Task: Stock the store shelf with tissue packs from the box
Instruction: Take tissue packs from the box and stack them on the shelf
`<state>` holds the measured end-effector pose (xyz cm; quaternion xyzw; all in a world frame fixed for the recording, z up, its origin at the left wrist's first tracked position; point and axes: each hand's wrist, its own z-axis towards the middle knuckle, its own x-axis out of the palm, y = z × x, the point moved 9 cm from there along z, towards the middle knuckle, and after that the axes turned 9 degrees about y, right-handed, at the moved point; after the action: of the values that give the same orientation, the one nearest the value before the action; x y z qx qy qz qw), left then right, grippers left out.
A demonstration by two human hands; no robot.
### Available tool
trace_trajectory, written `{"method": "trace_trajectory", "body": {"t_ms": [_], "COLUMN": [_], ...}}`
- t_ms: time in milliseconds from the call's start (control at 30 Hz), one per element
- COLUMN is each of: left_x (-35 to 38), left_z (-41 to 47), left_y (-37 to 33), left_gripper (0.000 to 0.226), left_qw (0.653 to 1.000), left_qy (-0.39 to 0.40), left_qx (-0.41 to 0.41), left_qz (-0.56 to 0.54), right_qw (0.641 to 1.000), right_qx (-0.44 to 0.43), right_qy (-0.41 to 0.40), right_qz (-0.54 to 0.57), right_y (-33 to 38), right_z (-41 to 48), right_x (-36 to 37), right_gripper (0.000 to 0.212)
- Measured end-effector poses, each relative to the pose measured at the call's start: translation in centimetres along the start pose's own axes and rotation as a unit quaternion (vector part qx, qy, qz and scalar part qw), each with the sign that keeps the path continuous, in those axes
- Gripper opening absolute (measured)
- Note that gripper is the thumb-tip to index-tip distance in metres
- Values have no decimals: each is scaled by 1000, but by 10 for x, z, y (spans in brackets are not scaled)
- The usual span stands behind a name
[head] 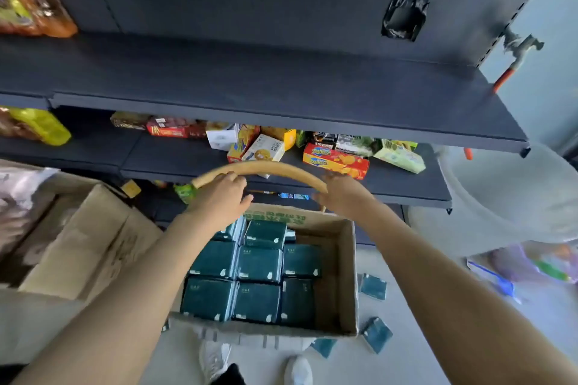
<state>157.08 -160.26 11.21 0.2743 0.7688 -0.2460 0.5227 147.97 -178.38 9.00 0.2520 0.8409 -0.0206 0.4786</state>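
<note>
Head view, one entry.

- Item: tissue packs (259,262), teal, stood in rows inside the open cardboard box (348,275) on the floor. The left and middle rows were full, with a gap along the right wall.
- Left hand (220,197): fingers curled over the left end of a curved tan strip (266,166), thumb spread below it. I could not tell what the strip was.
- Right hand (342,194): fingers wrapped round the strip's right end, as far as the blur showed.
- Both hands were occupied and held no pack.
- Relation: the packs lay below both hands and nearer to me. The box's long axis ran away from me toward the shelving. My left hand hung over the fuller rows, so I judged it the nearer for a first pick.
- Destination: bare dark shelf (266,84), above and beyond the hands.
- Also present: biscuit boxes (336,159) on the lower shelf (406,184), and loose packs (373,286) on the floor beside the box.
</note>
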Motion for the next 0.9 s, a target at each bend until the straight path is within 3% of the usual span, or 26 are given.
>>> {"method": "trace_trajectory", "body": {"t_ms": [333,567,767,900], "left_x": [179,263,292,284], "left_z": [22,32,35,44], "left_y": [4,9,18,22], "left_gripper": [39,38,36,38], "left_qw": [992,988,986,980], "left_qy": [121,149,133,110], "left_qx": [-14,-11,-28,-54], "left_qz": [-27,-24,-100,-154], "right_qw": [990,981,985,978], "right_qx": [26,59,97,132], "right_qy": [136,174,126,92], "right_qz": [28,53,61,131], "right_y": [-47,-68,-71,-76], "right_z": [66,114,133,119], "right_x": [177,251,282,278], "right_gripper": [52,73,78,64]}}
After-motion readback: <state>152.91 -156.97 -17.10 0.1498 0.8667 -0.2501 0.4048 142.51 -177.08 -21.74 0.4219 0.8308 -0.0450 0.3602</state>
